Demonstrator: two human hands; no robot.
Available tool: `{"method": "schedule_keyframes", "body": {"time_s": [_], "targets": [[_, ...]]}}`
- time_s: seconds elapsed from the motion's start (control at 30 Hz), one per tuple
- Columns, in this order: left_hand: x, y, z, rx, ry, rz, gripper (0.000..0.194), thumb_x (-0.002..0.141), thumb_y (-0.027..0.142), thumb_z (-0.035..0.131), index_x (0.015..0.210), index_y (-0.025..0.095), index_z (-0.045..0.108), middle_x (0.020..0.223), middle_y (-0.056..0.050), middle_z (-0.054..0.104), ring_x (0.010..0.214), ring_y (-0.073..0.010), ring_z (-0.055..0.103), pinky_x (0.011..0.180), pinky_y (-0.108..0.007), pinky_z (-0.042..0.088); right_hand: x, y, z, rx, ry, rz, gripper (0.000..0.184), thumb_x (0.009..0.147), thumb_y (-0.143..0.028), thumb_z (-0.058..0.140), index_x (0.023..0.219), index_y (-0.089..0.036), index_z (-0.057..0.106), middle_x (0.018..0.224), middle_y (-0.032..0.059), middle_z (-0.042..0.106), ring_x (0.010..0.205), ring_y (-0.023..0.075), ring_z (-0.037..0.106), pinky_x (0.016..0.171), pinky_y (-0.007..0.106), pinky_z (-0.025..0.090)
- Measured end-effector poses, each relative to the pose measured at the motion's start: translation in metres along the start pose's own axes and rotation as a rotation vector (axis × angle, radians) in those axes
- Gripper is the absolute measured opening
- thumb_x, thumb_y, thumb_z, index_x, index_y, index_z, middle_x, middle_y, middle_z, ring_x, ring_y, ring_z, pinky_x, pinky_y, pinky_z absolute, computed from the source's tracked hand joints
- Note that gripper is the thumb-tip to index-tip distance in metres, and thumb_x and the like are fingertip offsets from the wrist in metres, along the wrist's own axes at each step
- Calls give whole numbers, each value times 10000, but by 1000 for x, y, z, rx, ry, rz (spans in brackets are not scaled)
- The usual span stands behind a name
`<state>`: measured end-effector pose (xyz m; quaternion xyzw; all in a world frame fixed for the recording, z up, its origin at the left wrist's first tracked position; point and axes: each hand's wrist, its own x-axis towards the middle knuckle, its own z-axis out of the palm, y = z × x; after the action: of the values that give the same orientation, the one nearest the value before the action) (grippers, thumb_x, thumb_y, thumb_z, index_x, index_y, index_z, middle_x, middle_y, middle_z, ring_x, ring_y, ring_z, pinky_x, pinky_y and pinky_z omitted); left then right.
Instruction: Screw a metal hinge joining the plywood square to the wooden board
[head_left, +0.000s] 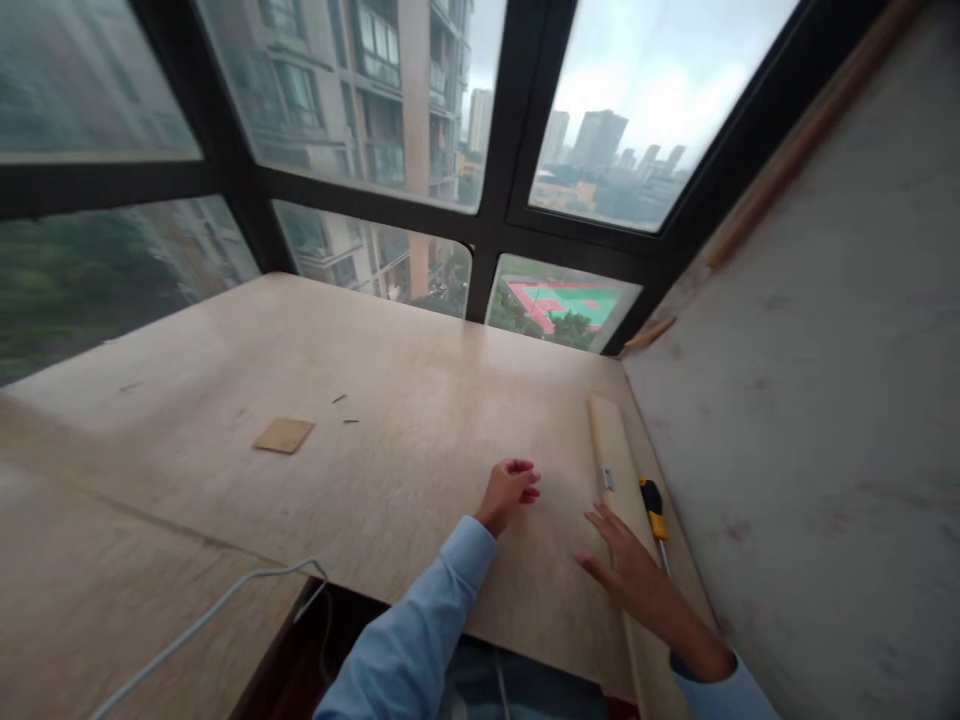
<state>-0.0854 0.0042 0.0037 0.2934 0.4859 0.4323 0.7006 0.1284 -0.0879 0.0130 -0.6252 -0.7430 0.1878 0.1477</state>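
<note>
My left hand [512, 493] is above the pale wooden tabletop [420, 440], fingers curled in toward the thumb; whatever they may hold is too small or hidden to make out. To its right, my right hand [634, 575] is open with its fingers apart, over the edge of a long pale wooden board [613, 440]. A small metal fitting [607, 479] sits on that board, just beyond my right fingertips. Beside the board, close to the wall, lies a screwdriver [655, 515] with a black and yellow handle, its shaft partly hidden by my right hand.
A square brown piece [283, 435] and two thin dark bits [350, 421] lie on the left part of the tabletop. A white cable [217, 605] crosses the near left, by a dark opening [349, 620]. Dark-framed windows [495, 215] and a wall [810, 400] border the surface.
</note>
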Motion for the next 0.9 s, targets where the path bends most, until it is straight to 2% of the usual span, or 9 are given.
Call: {"method": "schedule_keyframes", "body": {"time_s": [0.17, 0.27, 0.37, 0.4, 0.47, 0.53, 0.67, 0.8, 0.9], "targets": [[-8, 46, -105, 202, 254, 217, 209, 730, 180, 671, 926, 124, 626, 817, -57, 669, 627, -115, 600, 553, -215, 457, 36, -55, 26, 48, -168, -215, 574, 852, -466, 563, 1350, -183, 542, 1486, 141, 434, 1381, 275, 400, 1144, 474, 334], [-23, 78, -173, 474, 440, 361, 227, 734, 177, 660, 955, 133, 637, 937, -96, 683, 824, -175, 637, 756, -285, 500, 54, -84, 42, 50, -310, -324, 553, 845, -429, 584, 1342, -187, 552, 1476, 139, 448, 1372, 274, 415, 1140, 471, 339], [-44, 100, -231, 908, 842, 384, 353, 768, 203, 605, 1109, 110, 605, 1104, -175, 644, 1059, -285, 587, 919, -405, 444, 69, -104, 57, 21, -367, -405, 524, 827, -362, 605, 1317, -178, 574, 1443, 147, 489, 1353, 288, 440, 1131, 484, 349], [-51, 104, -247, 1015, 1016, 331, 399, 775, 214, 587, 1155, 93, 582, 1147, -207, 618, 1131, -330, 545, 944, -451, 419, 73, -110, 62, 8, -359, -429, 506, 824, -339, 606, 1303, -178, 585, 1428, 149, 505, 1344, 292, 451, 1127, 488, 354], [-62, 107, -272, 1147, 1217, 248, 466, 790, 234, 558, 1223, 61, 534, 1223, -248, 566, 1235, -376, 461, 986, -493, 371, 80, -119, 70, -13, -323, -468, 469, 822, -303, 603, 1276, -185, 604, 1399, 150, 534, 1324, 296, 474, 1114, 496, 369], [-68, 107, -290, 1202, 1291, 175, 569, 784, 259, 568, 1296, 32, 468, 1307, -276, 503, 1319, -403, 368, 1028, -516, 319, 85, -126, 75, -28, -306, -498, 452, 823, -281, 602, 1265, -189, 608, 1382, 153, 548, 1309, 297, 490, 1102, 498, 385], [-67, 107, -310, 1177, 1260, 86, 728, 766, 338, 615, 1362, -4, 376, 1371, -300, 455, 1362, -433, 294, 1055, -541, 274, 87, -133, 77, -71, -334, -554, 456, 813, -253, 618, 1260, -164, 605, 1391, 174, 529, 1320, 306, 472, 1107, 495, 379], [-62, 112, -315, 1147, 1226, 125, 638, 762, 322, 627, 1301, 34, 444, 1241, -270, 567, 1258, -393, 438, 1017, -516, 326, 84, -129, 75, -101, -370, -554, 476, 842, -267, 599, 1300, -142, 571, 1451, 193, 458, 1367, 314, 408, 1136, 503, 335], [-63, 113, -309, 1093, 1245, 222, 662, 719, 321, 675, 1277, 35, 462, 1177, -258, 588, 1154, -366, 515, 981, -462, 374, 80, -124, 75, -93, -416, -543, 530, 861, -285, 580, 1367, -141, 510, 1510, 187, 378, 1412, 318, 334, 1155, 523, 293]]}}
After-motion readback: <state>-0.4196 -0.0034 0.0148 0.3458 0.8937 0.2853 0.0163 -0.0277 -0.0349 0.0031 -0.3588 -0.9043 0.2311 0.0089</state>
